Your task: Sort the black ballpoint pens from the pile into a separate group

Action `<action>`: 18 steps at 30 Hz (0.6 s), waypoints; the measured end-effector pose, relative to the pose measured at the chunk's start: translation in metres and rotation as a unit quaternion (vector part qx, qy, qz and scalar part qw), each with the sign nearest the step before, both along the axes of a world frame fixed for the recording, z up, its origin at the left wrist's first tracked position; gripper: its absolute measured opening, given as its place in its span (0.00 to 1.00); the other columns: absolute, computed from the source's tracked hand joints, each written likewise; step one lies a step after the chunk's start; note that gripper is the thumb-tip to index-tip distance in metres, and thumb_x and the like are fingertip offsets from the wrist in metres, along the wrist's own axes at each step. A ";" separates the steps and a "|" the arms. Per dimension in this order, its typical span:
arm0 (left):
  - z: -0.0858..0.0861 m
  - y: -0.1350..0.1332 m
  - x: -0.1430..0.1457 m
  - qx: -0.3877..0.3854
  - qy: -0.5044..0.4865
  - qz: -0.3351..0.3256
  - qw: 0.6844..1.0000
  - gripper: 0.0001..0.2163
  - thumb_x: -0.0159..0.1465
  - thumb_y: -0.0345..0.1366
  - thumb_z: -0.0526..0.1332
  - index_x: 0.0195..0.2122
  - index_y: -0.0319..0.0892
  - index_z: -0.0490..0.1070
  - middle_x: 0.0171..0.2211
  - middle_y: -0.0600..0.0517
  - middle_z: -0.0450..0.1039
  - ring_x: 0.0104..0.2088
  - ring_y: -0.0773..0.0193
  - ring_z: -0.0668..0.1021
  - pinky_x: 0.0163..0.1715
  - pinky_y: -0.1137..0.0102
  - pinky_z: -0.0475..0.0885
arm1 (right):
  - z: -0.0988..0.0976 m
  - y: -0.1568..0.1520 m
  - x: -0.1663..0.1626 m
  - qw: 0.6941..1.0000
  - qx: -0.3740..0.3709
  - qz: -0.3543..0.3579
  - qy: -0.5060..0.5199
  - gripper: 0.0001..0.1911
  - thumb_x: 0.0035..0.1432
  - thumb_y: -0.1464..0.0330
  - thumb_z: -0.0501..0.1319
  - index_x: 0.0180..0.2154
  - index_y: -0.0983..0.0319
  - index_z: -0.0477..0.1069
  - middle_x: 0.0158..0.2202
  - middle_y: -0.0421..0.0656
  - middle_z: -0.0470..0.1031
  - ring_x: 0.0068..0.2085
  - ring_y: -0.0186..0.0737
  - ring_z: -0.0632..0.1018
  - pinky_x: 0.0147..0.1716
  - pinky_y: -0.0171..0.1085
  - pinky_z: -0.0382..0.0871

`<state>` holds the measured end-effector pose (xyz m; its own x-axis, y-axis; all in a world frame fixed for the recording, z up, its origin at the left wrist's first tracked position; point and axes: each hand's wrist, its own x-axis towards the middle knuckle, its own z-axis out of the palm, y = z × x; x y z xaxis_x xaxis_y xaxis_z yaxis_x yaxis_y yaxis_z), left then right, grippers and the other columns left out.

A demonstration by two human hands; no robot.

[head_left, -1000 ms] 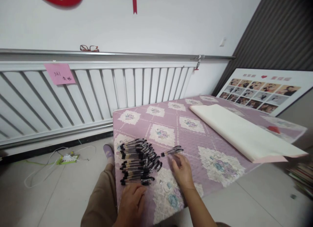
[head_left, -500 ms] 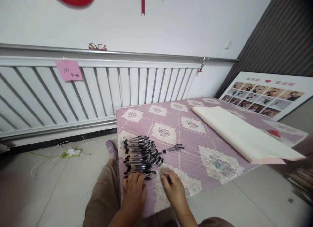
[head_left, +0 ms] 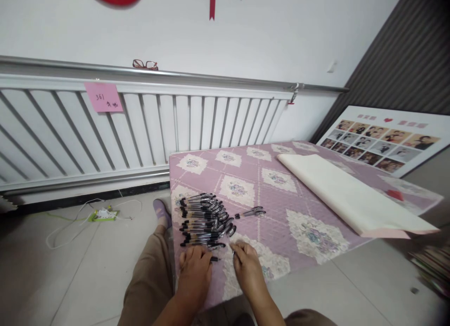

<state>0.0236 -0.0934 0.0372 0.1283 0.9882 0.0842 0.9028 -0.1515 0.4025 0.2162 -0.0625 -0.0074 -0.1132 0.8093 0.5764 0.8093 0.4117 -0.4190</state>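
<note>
Background pink note (head_left: 103,97) reads "361"; left hand (head_left: 195,272) fingers grip a pen (head_left: 214,259), right hand (head_left: 247,270) fingers seemingly pinched.

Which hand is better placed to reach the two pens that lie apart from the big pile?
The right hand, probably. It lies nearer the separate pair of pens, with only cloth between. The left hand sits below the pile of pens and would have to cross it.
</note>
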 end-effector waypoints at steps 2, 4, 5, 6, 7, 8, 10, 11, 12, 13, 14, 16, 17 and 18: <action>0.001 -0.001 0.000 0.005 -0.002 -0.001 1.000 0.10 0.63 0.33 0.59 0.44 0.54 0.73 0.43 0.53 0.70 0.47 0.59 0.68 0.47 0.62 0.55 | 0.000 0.001 0.000 1.000 -0.006 -0.006 -0.021 0.16 0.54 0.77 0.54 0.39 0.58 0.76 0.34 0.45 0.74 0.38 0.43 0.74 0.39 0.40 0.69; 0.002 -0.002 0.000 0.020 -0.013 -0.005 1.000 0.09 0.63 0.31 0.58 0.41 0.52 0.73 0.42 0.53 0.71 0.46 0.58 0.68 0.47 0.61 0.55 | 0.003 0.001 -0.001 0.999 -0.029 -0.018 -0.041 0.13 0.54 0.76 0.55 0.36 0.59 0.75 0.32 0.45 0.73 0.36 0.42 0.73 0.37 0.39 0.68; 0.002 -0.002 0.000 0.028 -0.019 -0.008 0.999 0.09 0.63 0.30 0.58 0.40 0.52 0.73 0.42 0.53 0.71 0.46 0.58 0.69 0.46 0.61 0.55 | 0.005 0.001 -0.002 0.997 -0.045 -0.027 -0.051 0.12 0.54 0.76 0.55 0.35 0.59 0.75 0.31 0.45 0.73 0.35 0.42 0.72 0.36 0.39 0.67; 0.002 -0.002 0.000 0.034 -0.023 -0.011 0.999 0.09 0.63 0.30 0.58 0.39 0.51 0.73 0.42 0.53 0.71 0.46 0.58 0.69 0.46 0.61 0.55 | 0.007 0.001 -0.003 0.996 -0.059 -0.036 -0.060 0.11 0.54 0.76 0.55 0.34 0.59 0.75 0.30 0.45 0.72 0.34 0.42 0.72 0.36 0.38 0.66; 0.001 -0.002 0.000 0.039 -0.025 -0.013 0.999 0.08 0.63 0.30 0.58 0.38 0.51 0.73 0.41 0.53 0.71 0.45 0.57 0.69 0.46 0.60 0.55 | 0.009 0.000 -0.004 0.994 -0.070 -0.045 -0.067 0.11 0.54 0.76 0.55 0.32 0.59 0.74 0.30 0.45 0.72 0.34 0.43 0.72 0.35 0.38 0.66; 0.000 -0.002 0.000 0.041 -0.024 -0.013 0.999 0.08 0.62 0.30 0.58 0.38 0.51 0.73 0.40 0.54 0.71 0.45 0.57 0.69 0.45 0.60 0.55 | 0.010 0.000 -0.005 0.993 -0.077 -0.053 -0.073 0.10 0.55 0.76 0.54 0.32 0.59 0.74 0.29 0.45 0.71 0.33 0.43 0.71 0.35 0.39 0.65; -0.003 -0.001 0.000 0.042 -0.018 -0.011 0.999 0.09 0.62 0.30 0.59 0.39 0.52 0.73 0.39 0.54 0.72 0.44 0.57 0.70 0.45 0.60 0.55 | 0.013 -0.001 -0.007 0.992 -0.080 -0.061 -0.076 0.10 0.56 0.75 0.54 0.31 0.59 0.73 0.29 0.45 0.71 0.33 0.43 0.71 0.36 0.39 0.64; -0.004 -0.001 0.000 0.043 -0.015 -0.011 0.999 0.09 0.62 0.30 0.59 0.39 0.52 0.73 0.38 0.54 0.71 0.43 0.57 0.70 0.44 0.60 0.55 | 0.014 -0.001 -0.008 0.992 -0.080 -0.062 -0.073 0.10 0.56 0.75 0.54 0.31 0.59 0.72 0.30 0.45 0.71 0.34 0.44 0.71 0.36 0.40 0.64; -0.006 0.000 0.000 0.043 -0.014 -0.012 0.999 0.09 0.62 0.30 0.59 0.40 0.52 0.74 0.38 0.54 0.71 0.43 0.57 0.70 0.44 0.60 0.55 | 0.015 -0.002 -0.008 0.993 -0.079 -0.061 -0.064 0.10 0.57 0.74 0.54 0.31 0.59 0.72 0.30 0.45 0.72 0.34 0.44 0.71 0.36 0.40 0.64; -0.006 0.000 0.000 0.044 -0.015 -0.014 0.999 0.09 0.62 0.30 0.59 0.40 0.53 0.74 0.38 0.54 0.71 0.43 0.57 0.70 0.43 0.60 0.55 | 0.016 -0.003 -0.008 0.994 -0.080 -0.057 -0.049 0.09 0.57 0.74 0.53 0.31 0.59 0.71 0.30 0.45 0.72 0.34 0.44 0.71 0.37 0.41 0.64; -0.007 0.000 0.000 0.045 -0.017 -0.016 0.999 0.09 0.62 0.30 0.59 0.39 0.53 0.74 0.38 0.54 0.71 0.43 0.57 0.70 0.43 0.60 0.55 | 0.017 -0.004 -0.008 0.995 -0.082 -0.052 -0.028 0.09 0.57 0.73 0.53 0.31 0.59 0.71 0.30 0.45 0.72 0.34 0.44 0.71 0.37 0.41 0.64; -0.007 0.000 0.000 0.044 -0.023 -0.017 0.999 0.09 0.62 0.30 0.59 0.39 0.52 0.74 0.38 0.54 0.72 0.43 0.57 0.70 0.43 0.60 0.55 | 0.020 -0.006 -0.007 0.994 -0.090 -0.051 0.034 0.08 0.58 0.70 0.53 0.31 0.58 0.70 0.31 0.45 0.73 0.36 0.45 0.72 0.38 0.41 0.66; -0.007 0.000 0.000 0.043 -0.026 -0.017 0.999 0.10 0.62 0.29 0.59 0.38 0.52 0.74 0.38 0.54 0.72 0.43 0.57 0.70 0.43 0.60 0.55 | 0.021 -0.008 -0.006 0.992 -0.093 -0.057 0.071 0.07 0.59 0.69 0.53 0.32 0.58 0.70 0.32 0.45 0.73 0.36 0.45 0.73 0.39 0.42 0.67; -0.007 0.000 0.000 0.043 -0.029 -0.016 0.999 0.10 0.62 0.29 0.58 0.38 0.52 0.74 0.38 0.54 0.72 0.43 0.57 0.70 0.43 0.60 0.55 | 0.022 -0.009 -0.006 0.987 -0.097 -0.066 0.108 0.08 0.59 0.67 0.53 0.32 0.58 0.70 0.32 0.45 0.74 0.37 0.45 0.73 0.39 0.42 0.67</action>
